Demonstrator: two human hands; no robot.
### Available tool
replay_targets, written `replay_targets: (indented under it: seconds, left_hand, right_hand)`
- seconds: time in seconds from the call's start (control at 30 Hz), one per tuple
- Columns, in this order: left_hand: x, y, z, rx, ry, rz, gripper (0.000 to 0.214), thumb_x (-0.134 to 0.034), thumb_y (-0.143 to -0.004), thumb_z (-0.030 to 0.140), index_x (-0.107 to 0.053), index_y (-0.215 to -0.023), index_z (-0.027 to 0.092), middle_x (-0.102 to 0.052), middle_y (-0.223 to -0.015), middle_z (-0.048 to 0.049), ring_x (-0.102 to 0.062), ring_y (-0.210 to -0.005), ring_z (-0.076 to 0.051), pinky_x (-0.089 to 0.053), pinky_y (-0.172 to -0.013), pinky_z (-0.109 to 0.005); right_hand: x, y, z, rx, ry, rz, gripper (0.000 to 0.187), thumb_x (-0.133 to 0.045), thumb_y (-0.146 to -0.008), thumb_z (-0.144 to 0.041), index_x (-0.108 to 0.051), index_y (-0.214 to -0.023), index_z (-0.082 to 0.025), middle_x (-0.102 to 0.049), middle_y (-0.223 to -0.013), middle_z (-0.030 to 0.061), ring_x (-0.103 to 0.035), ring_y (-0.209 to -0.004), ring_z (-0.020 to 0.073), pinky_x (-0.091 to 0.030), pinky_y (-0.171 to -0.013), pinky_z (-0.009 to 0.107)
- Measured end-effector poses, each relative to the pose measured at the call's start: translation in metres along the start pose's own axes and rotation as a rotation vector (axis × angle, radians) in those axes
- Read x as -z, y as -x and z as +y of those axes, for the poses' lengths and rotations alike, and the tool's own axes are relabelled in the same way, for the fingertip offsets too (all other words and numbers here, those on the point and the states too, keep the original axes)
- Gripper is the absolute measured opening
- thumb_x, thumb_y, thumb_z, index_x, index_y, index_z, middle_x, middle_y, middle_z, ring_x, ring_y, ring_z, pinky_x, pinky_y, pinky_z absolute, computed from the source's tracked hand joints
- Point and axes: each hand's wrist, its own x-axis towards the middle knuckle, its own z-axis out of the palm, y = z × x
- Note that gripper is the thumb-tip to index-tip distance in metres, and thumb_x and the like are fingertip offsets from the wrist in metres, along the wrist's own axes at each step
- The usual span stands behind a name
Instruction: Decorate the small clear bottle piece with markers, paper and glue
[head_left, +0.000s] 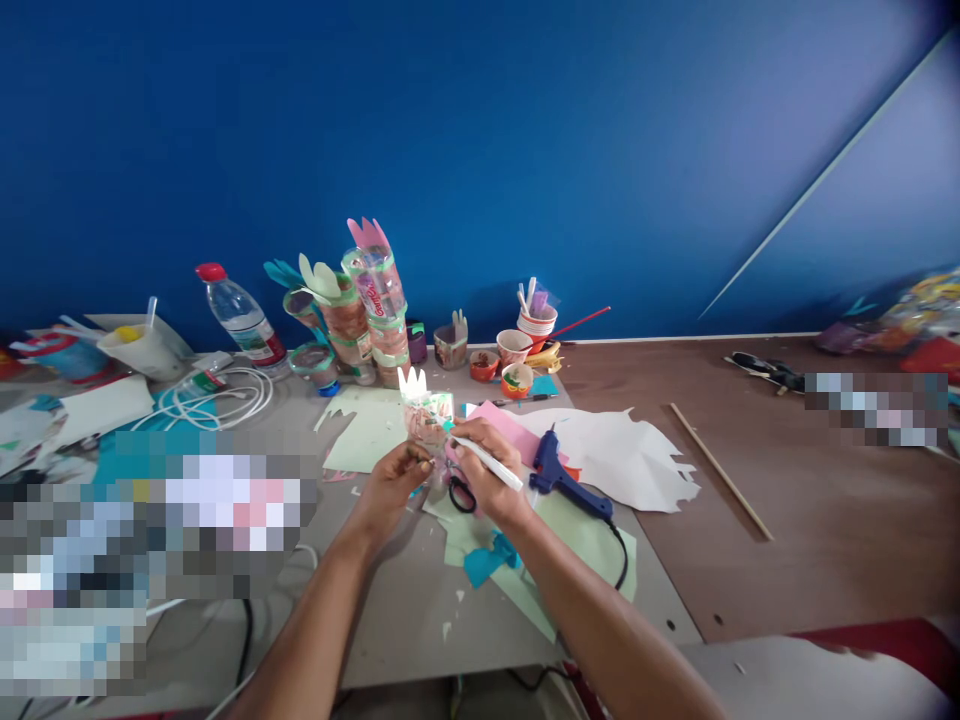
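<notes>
Nearest, pale green sheets (604, 525) spread across the grey table (405, 625), a crumpled blue scrap (484, 562) on top. Just beyond, scissors (463, 495) with a black handle loop, partly hidden by the right hand (486, 465). That hand grips a white marker (496, 466) between thumb and fingers, teal end pointing far-left at a clear decorated cup (427, 422) with a white cut-paper crown; can't tell if the end touches it. Cup is just past both hands, in the middle. Left hand (396, 480) has fingers curled in, thumb near the index finger, at the cup's near side; can't tell whether it holds anything. Right of the right hand, a dark blue glue gun (561, 475), then torn white paper (626, 450), with pink paper (514, 432) left of it. Farther right, a thin wooden stick (720, 470) on the brown tabletop (832, 540). Far row: red-capped bottle (244, 322) leaning left, tall stacked cups (384, 320) with paper petals, small paper cups (514, 347) to their right. Blue wall (480, 150) behind.
</notes>
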Motion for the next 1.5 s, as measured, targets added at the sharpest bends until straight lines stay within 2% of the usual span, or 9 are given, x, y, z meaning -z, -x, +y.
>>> replay_targets:
  seconds: [0.4, 0.87, 1.3, 1.5]
  left_hand:
    - [-0.004, 0.001, 0.008, 0.008, -0.002, 0.026, 0.025, -0.078, -0.068, 0.038, -0.063, -0.068, 0.017, -0.051, -0.066, -0.0001, -0.042, -0.064, -0.012, -0.035, -0.06, -0.023]
    - [-0.001, 0.0, 0.002, 0.016, 0.012, 0.016, 0.025, -0.077, -0.07, 0.038, -0.064, -0.07, 0.017, -0.051, -0.066, 0.0004, -0.041, -0.063, -0.011, -0.034, -0.059, -0.022]
    - [-0.002, 0.001, 0.003, 0.025, 0.01, 0.006, 0.025, -0.076, -0.071, 0.039, -0.062, -0.07, 0.018, -0.051, -0.067, 0.0009, -0.042, -0.064, -0.011, -0.034, -0.06, -0.023]
    - [-0.006, 0.003, 0.012, 0.069, 0.057, 0.045, 0.029, -0.08, -0.065, 0.039, -0.061, -0.068, 0.017, -0.048, -0.061, 0.003, -0.039, -0.056, -0.008, -0.031, -0.054, -0.022]
  right_hand:
    - [-0.001, 0.0, 0.001, -0.02, 0.026, -0.026, 0.02, -0.051, -0.081, -0.02, -0.067, -0.092, -0.022, -0.067, -0.09, 0.0043, -0.063, -0.087, 0.0192, -0.05, -0.081, 0.032]
    - [0.0, -0.002, -0.004, -0.058, -0.008, 0.017, 0.019, -0.05, -0.079, -0.021, -0.067, -0.089, -0.021, -0.067, -0.085, 0.0039, -0.063, -0.076, 0.018, -0.05, -0.073, 0.031]
    - [0.001, -0.002, -0.006, -0.024, -0.022, -0.007, 0.017, -0.051, -0.08, -0.021, -0.066, -0.089, -0.022, -0.066, -0.087, 0.0038, -0.063, -0.082, 0.0184, -0.05, -0.078, 0.031]
    - [0.003, -0.002, -0.007, -0.06, -0.036, 0.134, 0.015, -0.054, -0.082, -0.024, -0.064, -0.092, -0.021, -0.063, -0.082, 0.0025, -0.06, -0.076, 0.0172, -0.049, -0.071, 0.029]
